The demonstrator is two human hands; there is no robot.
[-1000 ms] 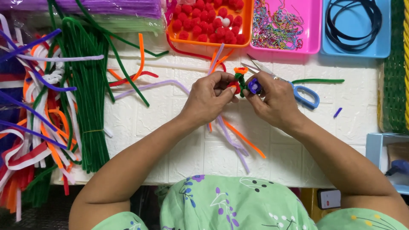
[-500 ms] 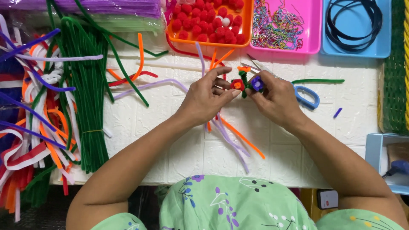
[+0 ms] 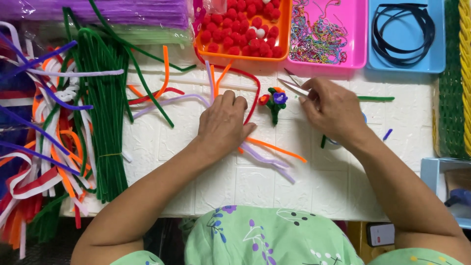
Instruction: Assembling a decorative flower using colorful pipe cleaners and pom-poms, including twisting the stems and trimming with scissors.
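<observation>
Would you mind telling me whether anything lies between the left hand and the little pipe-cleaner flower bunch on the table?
Only a red pipe cleaner curves between the left hand and the flower bunch; otherwise bare table.

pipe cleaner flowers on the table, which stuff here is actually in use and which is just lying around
In use:
small flower bunch, lying between the hands
scissors, under the right hand
loose orange and lilac stems, under the left hand

Lying about:
green stem bundle
orange tray of red pompoms
pink tray of bead chains
blue tray of black hoops
</observation>
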